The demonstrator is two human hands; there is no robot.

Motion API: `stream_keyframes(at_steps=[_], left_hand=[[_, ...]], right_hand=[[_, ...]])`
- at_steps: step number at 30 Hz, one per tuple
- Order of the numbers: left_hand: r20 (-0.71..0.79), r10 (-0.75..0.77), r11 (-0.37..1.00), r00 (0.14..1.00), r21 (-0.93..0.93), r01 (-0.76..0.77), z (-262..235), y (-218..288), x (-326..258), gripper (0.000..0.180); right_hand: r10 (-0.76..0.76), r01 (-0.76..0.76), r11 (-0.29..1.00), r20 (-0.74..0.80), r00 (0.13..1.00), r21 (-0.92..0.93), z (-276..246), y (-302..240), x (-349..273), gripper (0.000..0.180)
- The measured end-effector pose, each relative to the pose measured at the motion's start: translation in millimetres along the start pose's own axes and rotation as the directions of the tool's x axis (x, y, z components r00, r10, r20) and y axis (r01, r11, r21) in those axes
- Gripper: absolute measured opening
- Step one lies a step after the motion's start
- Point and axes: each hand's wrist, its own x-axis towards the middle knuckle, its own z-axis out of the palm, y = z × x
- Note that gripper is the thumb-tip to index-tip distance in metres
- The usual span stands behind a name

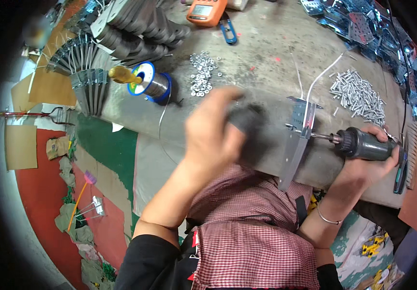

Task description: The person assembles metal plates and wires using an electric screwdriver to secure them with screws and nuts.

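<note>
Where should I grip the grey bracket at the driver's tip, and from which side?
Probably the plain near end of the grey bracket, from the left, pinched across its long edges: it extends toward the person there, while white wires stick out beyond its far end and the dark power driver meets it from the right.

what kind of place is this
Probably a small assembly workshop: the right hand grips a dark driver tool, a heap of silvery screws lies on the worn worktable, and a blue-rimmed wire spool stands farther left.
</note>
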Motion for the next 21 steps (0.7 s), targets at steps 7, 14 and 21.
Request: stream_keyframes(at_steps=[7, 14, 21], left_hand=[[-0.037, -0.177, 0.839, 0.983, 0.517, 0.171, -28.2, -26.4, -8.2, 0.059], [0.028, -0.118, 0.935, 0.993, 0.341, 0.102, -12.7, -10.0, -14.0, 0.060], [-0.009, -0.169, 0.935, 0.986, 0.315, 0.163, -28.3, -6.9, -14.0, 0.048]], right_hand=[[0.047, -0.051, 0.998, 0.078, 0.996, 0.042, -5.9, -1.8, 5.0, 0.031], [0.026, -0.028, 0.999, 0.053, 0.998, 0.028, -0.4, 0.2, 0.2, 0.030], [0.037, -0.053, 0.984, 0.099, 0.994, 0.167, -20.3, -8.1, 13.3, 0.036]])
